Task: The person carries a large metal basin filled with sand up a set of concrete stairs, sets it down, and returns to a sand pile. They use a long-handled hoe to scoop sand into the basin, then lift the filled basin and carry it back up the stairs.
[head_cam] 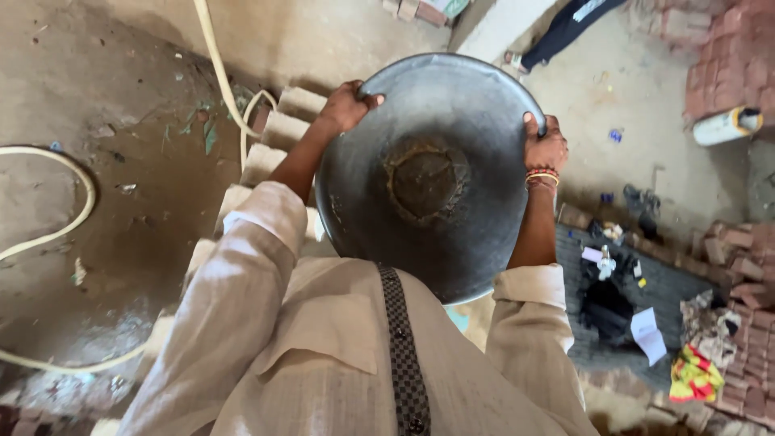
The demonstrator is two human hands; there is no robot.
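I hold a big round dark metal pan in front of my chest, both hands on its rim. My left hand grips the rim at the upper left. On the right side, my right hand curls over the edge; coloured threads circle that wrist. The pan's face towards me has a rusty brown ring in its middle. My white shirt sleeves and a dark checked strap fill the bottom of the view.
Pale concrete steps descend below the pan to a muddy floor. A cream hose loops across the floor on the left. Brick piles stand on the right beside a white cylinder. Cloth and paper scraps litter a dark slab. Another person's leg shows at the top.
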